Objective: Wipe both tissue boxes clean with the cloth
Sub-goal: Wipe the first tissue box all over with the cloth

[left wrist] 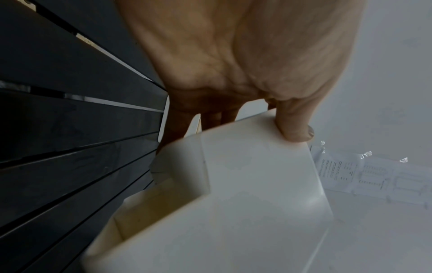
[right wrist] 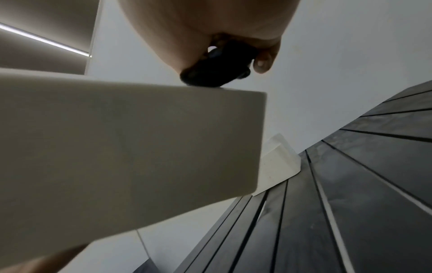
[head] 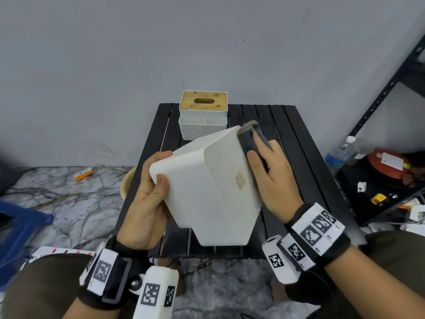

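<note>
A plain white tissue box [head: 211, 187] is held tilted above the black slatted table [head: 296, 139]. My left hand [head: 147, 196] grips its left end, thumb [left wrist: 295, 129] on the upper face and fingers underneath. My right hand [head: 271, 171] holds a dark grey cloth [head: 249, 139] pinched under its thumb and pressed against the box's far right edge. In the right wrist view the cloth [right wrist: 217, 68] sits on the corner of the box [right wrist: 131, 147]. A second white tissue box [head: 203, 113] with a wooden slotted lid stands at the table's back edge.
A grey wall rises right behind the table. A black metal shelf [head: 391, 88] stands at the right, with a water bottle [head: 340, 153] and an orange reel [head: 388, 164] on its low tier. A blue stool [head: 20, 231] and a round rim [head: 126, 185] lie at the left on the marble floor.
</note>
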